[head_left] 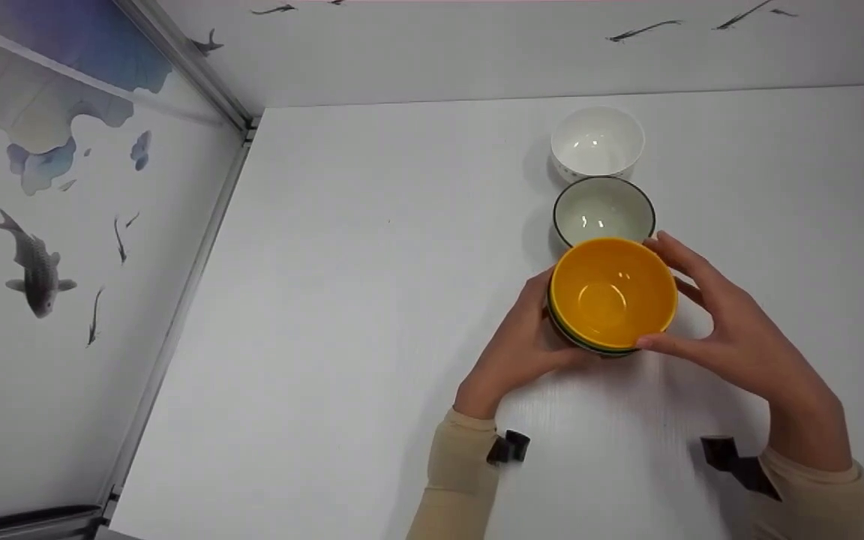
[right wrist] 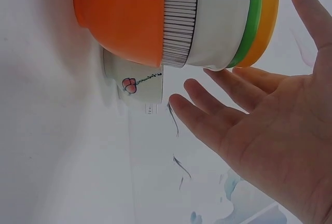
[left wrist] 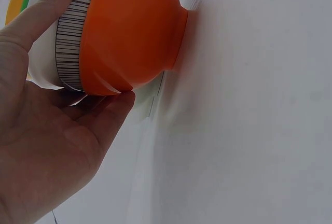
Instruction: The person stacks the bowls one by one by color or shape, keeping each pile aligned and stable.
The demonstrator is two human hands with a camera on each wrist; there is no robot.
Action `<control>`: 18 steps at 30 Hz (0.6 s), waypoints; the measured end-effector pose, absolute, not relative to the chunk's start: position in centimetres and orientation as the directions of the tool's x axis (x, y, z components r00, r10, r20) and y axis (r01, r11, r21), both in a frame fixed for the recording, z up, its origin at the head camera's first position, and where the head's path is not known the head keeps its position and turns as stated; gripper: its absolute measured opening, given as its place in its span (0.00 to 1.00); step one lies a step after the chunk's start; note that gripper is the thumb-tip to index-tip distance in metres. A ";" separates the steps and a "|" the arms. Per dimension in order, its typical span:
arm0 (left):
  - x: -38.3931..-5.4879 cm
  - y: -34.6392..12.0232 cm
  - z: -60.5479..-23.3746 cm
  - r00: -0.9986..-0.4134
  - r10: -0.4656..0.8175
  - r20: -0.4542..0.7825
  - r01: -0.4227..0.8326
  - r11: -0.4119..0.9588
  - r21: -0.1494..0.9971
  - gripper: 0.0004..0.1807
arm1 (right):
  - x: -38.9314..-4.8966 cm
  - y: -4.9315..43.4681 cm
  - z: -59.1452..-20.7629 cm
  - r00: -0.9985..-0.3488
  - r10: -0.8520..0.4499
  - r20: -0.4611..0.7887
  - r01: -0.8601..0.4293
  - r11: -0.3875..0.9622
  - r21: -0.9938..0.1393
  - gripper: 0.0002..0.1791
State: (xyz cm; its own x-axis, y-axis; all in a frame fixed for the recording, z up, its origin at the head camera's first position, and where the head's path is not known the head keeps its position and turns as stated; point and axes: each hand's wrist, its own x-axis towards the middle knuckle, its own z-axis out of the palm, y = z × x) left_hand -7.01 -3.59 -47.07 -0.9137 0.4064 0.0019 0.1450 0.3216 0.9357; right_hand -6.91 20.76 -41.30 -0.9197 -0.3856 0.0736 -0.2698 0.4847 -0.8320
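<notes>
A stack of nested bowls stands upright between both hands. On top is a yellow bowl (head_left: 612, 289). Below its rim come a green edge (right wrist: 250, 24), a white section (right wrist: 220, 22) and, lowest, an orange bowl (left wrist: 132, 32) with a black-lined white band. My left hand (head_left: 518, 337) grips the stack from the left, thumb on the near side and fingers underneath the curve on the far side. At the right, my right hand (head_left: 739, 334) holds the yellow bowl near its rim between thumb and fingertips. Its last two fingers stay apart from the stack.
Directly behind the stack stands a pale greenish bowl (head_left: 604, 210) with a dark rim, and a white bowl (head_left: 598, 142) farther back. The white tabletop (head_left: 342, 300) meets a back wall and a left panel (head_left: 102, 247) printed with fish.
</notes>
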 end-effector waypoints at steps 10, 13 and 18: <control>-7.0 -3.6 -47.1 -0.915 0.403 0.002 0.147 0.329 0.933 0.57 | -6.9 20.8 -41.3 -0.921 -0.384 0.070 -0.270 0.495 -0.826 0.58; -7.0 -3.6 -47.0 -0.915 0.404 0.000 0.144 0.325 0.935 0.57 | -7.0 20.8 -41.3 -0.921 -0.384 0.067 -0.268 0.499 -0.824 0.58; -7.0 -3.6 -47.1 -0.915 0.404 0.000 0.143 0.325 0.935 0.56 | -7.0 20.9 -41.4 -0.919 -0.388 0.073 -0.273 0.492 -0.826 0.58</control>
